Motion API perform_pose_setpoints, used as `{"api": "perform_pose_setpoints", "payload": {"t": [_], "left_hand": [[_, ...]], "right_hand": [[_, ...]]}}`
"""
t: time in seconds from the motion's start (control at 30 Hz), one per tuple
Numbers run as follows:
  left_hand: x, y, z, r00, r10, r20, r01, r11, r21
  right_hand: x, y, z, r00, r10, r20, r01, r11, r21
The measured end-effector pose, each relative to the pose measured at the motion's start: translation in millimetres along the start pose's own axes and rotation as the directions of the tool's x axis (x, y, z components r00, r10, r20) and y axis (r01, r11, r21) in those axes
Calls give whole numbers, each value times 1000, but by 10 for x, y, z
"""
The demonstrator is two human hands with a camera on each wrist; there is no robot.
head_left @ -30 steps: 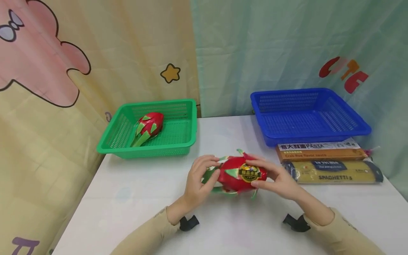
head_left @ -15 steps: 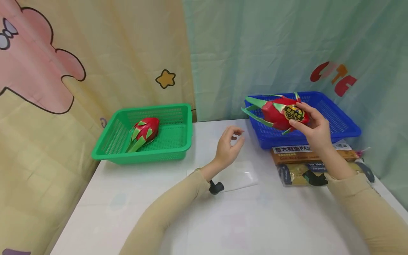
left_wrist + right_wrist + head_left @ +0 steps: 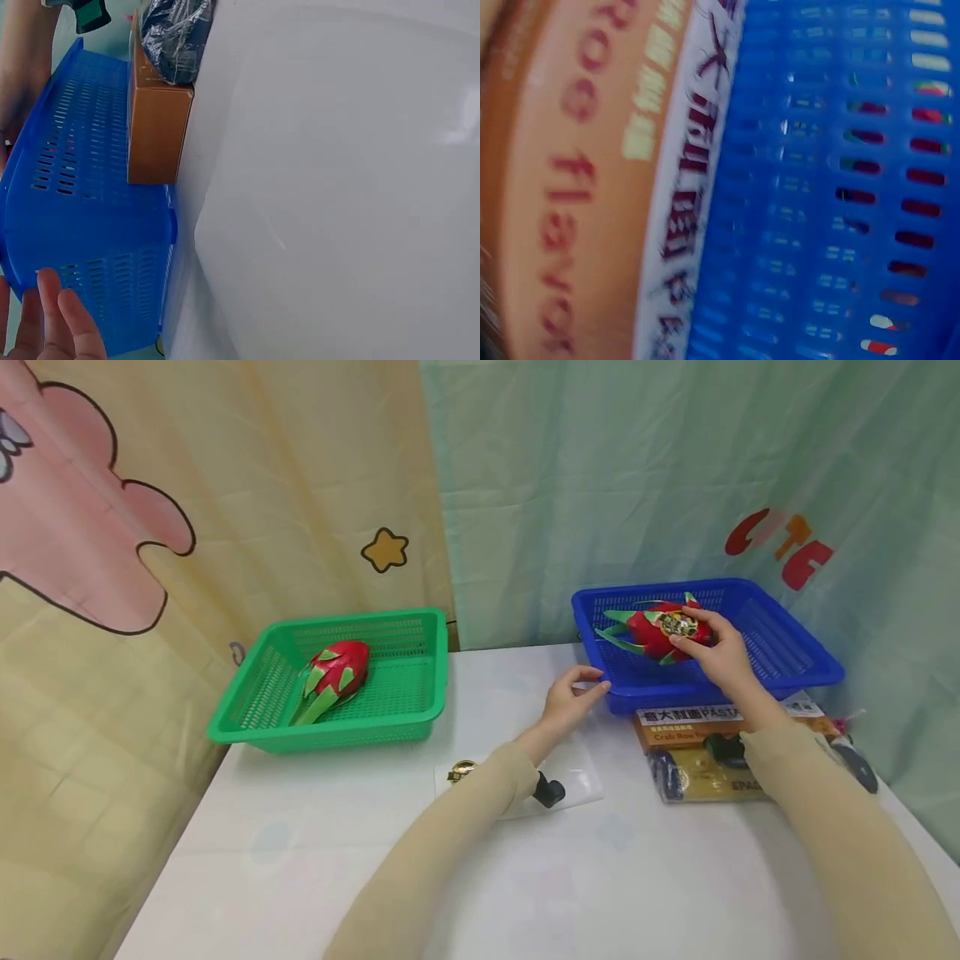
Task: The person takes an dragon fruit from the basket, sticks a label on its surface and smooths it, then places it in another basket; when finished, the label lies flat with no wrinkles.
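Note:
My right hand [image 3: 722,652] pinches the rounded end of a red dragon fruit [image 3: 652,633] with green leafy tips and a black-and-gold label. The fruit is inside the blue basket [image 3: 622,693], its leaves pointing left; whether it touches the bottom cannot be told. At that basket's front left corner is my left hand [image 3: 573,697], its fingers [image 3: 46,307] fairly straight against the rim. A second dragon fruit [image 3: 337,672] lies in the green basket [image 3: 345,739]. Through the blue basket's slots, the right wrist view shows bits of red.
Directly before the blue basket lie an orange-and-white pasta box [image 3: 667,737] and a spaghetti packet [image 3: 697,777], partly covered by the right forearm. A clear plastic sheet [image 3: 581,781] with a gold label [image 3: 461,770] lies on the white table [image 3: 300,868]. Curtains hang behind.
The right hand has carried the dragon fruit from mid-table, over and down into the blue basket. My left hand has let go of the fruit and moved right to the basket's corner.

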State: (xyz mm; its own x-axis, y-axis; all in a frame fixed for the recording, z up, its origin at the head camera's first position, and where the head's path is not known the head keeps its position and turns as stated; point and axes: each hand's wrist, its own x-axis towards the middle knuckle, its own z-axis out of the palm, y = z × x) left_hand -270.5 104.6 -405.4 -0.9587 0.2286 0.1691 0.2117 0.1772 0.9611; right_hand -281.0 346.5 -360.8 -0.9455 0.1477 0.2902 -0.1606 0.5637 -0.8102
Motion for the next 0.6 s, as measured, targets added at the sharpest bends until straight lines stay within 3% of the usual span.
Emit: {"api": "perform_pose_setpoints", "payload": {"t": [0.17,0.37,0.47,0.6], "left_hand": [[5,-10,25,1000,-13,-24,12,999,-39],[-5,-4,23,999,-22,-25,20,998,-52],[-14,5,21,999,-24,-22,23,999,-38],[-25,22,3,999,-35,-17,35,999,-5]], "right_hand": [[143,41,-15,988,24,150,-16,998,-58],[275,114,-5,930,75,359,-45,995,-92],[291,156,-16,909,95,406,-40,989,-141],[279,186,-23,898,112,425,-8,971,-239]]}}
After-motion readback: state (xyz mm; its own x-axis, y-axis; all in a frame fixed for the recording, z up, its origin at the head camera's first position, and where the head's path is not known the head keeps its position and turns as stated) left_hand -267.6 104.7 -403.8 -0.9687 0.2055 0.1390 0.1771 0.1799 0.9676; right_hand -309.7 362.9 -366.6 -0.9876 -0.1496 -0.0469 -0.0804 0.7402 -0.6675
